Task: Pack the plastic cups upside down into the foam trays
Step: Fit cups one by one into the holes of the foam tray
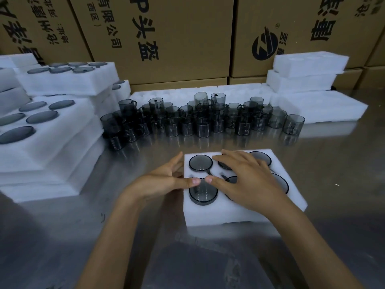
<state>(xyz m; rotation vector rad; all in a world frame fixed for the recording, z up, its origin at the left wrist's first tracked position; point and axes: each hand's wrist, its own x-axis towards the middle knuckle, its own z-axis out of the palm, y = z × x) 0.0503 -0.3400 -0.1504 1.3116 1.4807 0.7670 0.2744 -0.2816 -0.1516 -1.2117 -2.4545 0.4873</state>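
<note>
A white foam tray is seen on the steel table, its holes filled with upside-down smoky plastic cups. The near-left cup stands slightly proud of its hole, and both thumbs are laid on its far rim. The left hand is held at the tray's left edge, fingers straight and relaxed; the right hand is spread flat over the middle cups. Loose cups are massed well beyond the fingers.

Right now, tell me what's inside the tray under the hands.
The tray holds upside-down cups, six it seems. The right hand covers the middle ones.
</note>
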